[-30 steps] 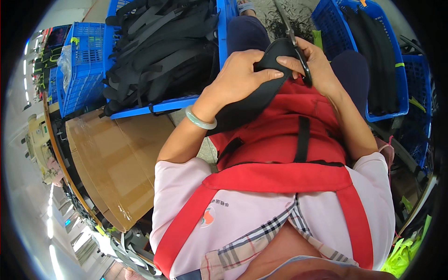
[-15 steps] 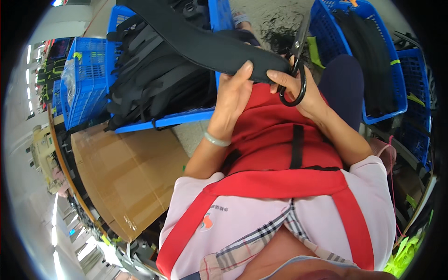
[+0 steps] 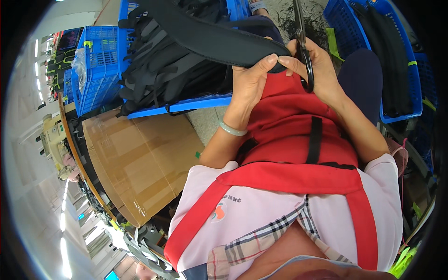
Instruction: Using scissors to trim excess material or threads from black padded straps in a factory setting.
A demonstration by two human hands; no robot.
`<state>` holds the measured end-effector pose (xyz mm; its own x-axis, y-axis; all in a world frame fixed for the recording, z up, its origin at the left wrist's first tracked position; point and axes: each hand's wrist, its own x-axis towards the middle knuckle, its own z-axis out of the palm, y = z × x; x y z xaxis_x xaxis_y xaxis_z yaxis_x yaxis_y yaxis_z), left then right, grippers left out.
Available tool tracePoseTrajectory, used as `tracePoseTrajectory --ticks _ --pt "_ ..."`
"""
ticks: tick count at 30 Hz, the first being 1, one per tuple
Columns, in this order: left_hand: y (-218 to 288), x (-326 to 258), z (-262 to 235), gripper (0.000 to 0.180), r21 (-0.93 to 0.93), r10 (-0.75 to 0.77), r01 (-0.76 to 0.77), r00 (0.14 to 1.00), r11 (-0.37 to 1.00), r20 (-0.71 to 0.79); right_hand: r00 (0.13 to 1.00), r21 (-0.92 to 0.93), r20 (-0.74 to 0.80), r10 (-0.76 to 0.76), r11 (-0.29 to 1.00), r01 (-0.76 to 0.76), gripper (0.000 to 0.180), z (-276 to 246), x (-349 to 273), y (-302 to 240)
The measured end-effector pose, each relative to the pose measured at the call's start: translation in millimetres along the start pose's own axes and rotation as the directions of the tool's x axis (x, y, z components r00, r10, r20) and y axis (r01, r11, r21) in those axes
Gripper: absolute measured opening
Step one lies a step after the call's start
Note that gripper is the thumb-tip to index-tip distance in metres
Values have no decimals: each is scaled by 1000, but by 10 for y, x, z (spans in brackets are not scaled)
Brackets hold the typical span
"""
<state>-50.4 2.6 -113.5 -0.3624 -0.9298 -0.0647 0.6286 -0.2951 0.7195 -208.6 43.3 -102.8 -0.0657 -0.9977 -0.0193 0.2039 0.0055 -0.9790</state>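
Note:
A long, curved black padded strap (image 3: pixel 210 45) with stitched edges runs from the upper left down to my hands. My left hand (image 3: pixel 250 83) is closed on its near end, thumb on top and fingers hidden beneath. My right hand (image 3: pixel 321 70) keeps a pair of scissors (image 3: pixel 306 65) with black handles, blades pointing away from me. Its thumb meets my left thumb at the strap's tip, so the right hand also touches the strap. Whether the blades are parted cannot be made out.
A blue crate (image 3: pixel 196 104) full of similar black straps stands ahead on the left. Another blue crate (image 3: pixel 405 114) with black pieces is at the right. A cardboard box (image 3: pixel 140 163) lies at my left. Black scraps (image 3: pixel 285 29) litter the floor ahead.
The view has shifted, so the surroundings sit further right. Both thumbs have come together at the strap's tip, and the scissors have turned in my right hand, their handle loops now seen more edge-on.

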Motion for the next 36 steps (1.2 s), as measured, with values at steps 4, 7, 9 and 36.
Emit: tracePoseTrajectory --ticks 4,7,9,36 --pt "60 19 -78 31 71 -2 -1 999 997 41 989 -29 53 141 990 -140 26 -9 -28 -70" --pt "123 40 -109 29 20 -14 13 999 1000 53 973 -51 74 217 976 -213 26 -78 -77 -116" --pt "177 49 -110 28 -22 -15 15 999 1000 43 958 -89 61 281 957 -275 31 -136 -127 -106" --pt "120 8 44 25 -100 7 -16 996 995 -86 926 -500 210 314 848 -175 75 -261 -383 -138"
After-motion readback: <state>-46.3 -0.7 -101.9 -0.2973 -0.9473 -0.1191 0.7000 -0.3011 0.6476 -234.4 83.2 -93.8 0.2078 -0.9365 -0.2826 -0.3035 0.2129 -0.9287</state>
